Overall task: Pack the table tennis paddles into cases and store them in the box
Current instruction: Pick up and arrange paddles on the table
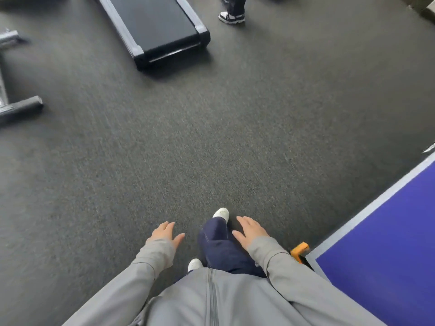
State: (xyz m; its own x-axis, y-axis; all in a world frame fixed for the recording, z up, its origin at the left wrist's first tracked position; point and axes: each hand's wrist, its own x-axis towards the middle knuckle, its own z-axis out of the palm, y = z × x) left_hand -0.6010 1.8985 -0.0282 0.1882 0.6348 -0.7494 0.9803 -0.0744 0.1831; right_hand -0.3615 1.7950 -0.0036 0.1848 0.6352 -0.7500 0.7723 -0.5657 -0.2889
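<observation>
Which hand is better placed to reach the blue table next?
Probably the right. The right hand is open, empty and on the side of the blue table; the left hand, also open and empty, is farther from it. No paddles or cases show.

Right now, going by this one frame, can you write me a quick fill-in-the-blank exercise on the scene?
1. The left hand and right hand both hold ____.
2. The wearer's shoes are ____ in colour.
3. The small object beside the blue table is ____ in colour.
4. The black-belted machine ahead is a ____.
Missing words: nothing; white; orange; treadmill.
</observation>
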